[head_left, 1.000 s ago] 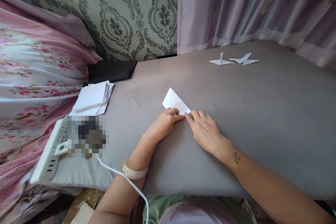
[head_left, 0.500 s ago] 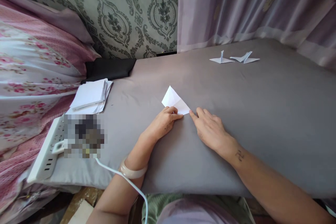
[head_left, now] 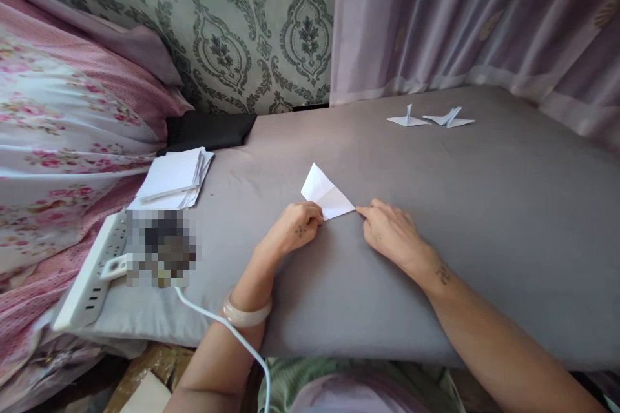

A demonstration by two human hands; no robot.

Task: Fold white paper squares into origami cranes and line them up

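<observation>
Grey fabric-covered surface (head_left: 484, 239); on it, in the head view, folded white paper (head_left: 325, 195) lies between the hands. The left hand (head_left: 296, 227) curls its fingers over the lower-left edge, any pinch hidden. The right hand (head_left: 391, 231), fingers half open, holds nothing, index at the sharp corner. Even pressure should crease best.

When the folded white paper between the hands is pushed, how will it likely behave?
The folded white paper is probably light, being a thin sheet. Lying flat, it would likely slide on the grey surface rather than roll. Its pointed corners might bend easily.
</observation>
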